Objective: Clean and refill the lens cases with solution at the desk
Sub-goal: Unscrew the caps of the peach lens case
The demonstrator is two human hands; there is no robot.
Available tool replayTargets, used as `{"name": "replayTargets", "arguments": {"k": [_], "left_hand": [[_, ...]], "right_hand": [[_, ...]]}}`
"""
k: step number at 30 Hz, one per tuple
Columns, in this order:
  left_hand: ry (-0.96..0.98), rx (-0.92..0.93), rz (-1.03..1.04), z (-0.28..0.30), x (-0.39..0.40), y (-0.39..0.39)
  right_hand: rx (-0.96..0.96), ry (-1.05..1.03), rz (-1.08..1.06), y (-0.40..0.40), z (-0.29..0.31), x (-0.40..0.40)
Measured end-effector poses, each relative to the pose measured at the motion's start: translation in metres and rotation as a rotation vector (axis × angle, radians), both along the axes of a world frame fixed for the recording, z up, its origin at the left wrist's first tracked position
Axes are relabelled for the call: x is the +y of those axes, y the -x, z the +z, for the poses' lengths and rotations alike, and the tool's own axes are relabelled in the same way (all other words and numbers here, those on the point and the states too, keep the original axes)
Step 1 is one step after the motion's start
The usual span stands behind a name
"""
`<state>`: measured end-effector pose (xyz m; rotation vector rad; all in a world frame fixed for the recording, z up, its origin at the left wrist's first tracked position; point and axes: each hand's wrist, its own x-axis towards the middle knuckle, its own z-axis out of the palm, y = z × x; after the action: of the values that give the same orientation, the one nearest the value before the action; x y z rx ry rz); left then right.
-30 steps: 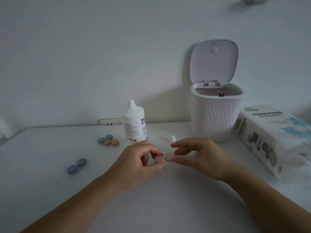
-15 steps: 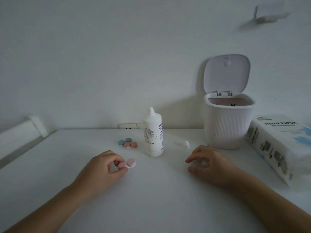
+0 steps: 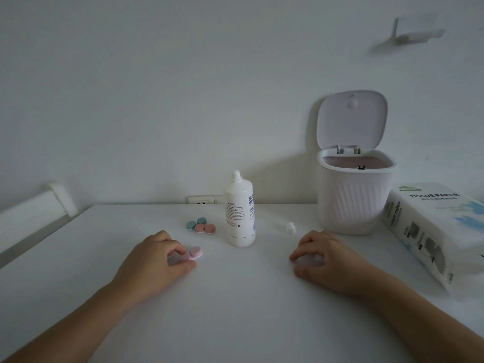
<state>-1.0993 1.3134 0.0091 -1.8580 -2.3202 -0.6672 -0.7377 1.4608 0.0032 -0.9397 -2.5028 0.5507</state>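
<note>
Fingers (image 3: pixel 180 251) of your left hand (image 3: pixel 152 260) pinched the pink lens case (image 3: pixel 192 254) low on the white counter (image 3: pixel 235 310) near the solution bottle (image 3: pixel 239 213); light, hard and probably slick, it wanted gripping across its caps, while your right hand (image 3: pixel 324 258) rested loosely curled on the smooth counter by the plain wall.

A home desk corner: white worktop (image 3: pixel 235 323) against a plain wall, with wall socket (image 3: pixel 203 199), small lidded bin (image 3: pixel 353 200), tissue pack (image 3: pixel 432 231).
</note>
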Motion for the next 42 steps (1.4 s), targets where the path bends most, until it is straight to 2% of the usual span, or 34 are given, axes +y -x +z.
{"name": "replayTargets", "arguments": {"k": [7,16,22,30,35,39,42], "left_hand": [[0.001,-0.135,0.052,0.023,0.032,0.001],[0.208,-0.019,-0.034,0.029,0.08,0.006],[0.242,0.072,-0.059,0.028,0.085,0.004],[0.191,0.029,-0.111,0.019,0.089,0.018],[0.249,0.102,-0.113,0.027,0.088,0.017],[0.213,-0.002,-0.05,0.052,0.068,0.009],[0.2,-0.113,-0.122,0.065,0.043,-0.006]], "right_hand": [[0.002,0.014,0.009,0.0,-0.001,0.002],[0.034,0.045,0.019,0.0,0.001,0.004],[0.045,0.032,0.025,0.0,0.0,0.005],[0.006,0.008,0.031,0.001,0.0,0.008],[0.015,0.019,0.024,0.001,0.0,0.006],[0.033,0.018,0.017,0.0,0.002,0.004],[0.055,0.023,-0.002,0.001,0.004,0.003]]}}
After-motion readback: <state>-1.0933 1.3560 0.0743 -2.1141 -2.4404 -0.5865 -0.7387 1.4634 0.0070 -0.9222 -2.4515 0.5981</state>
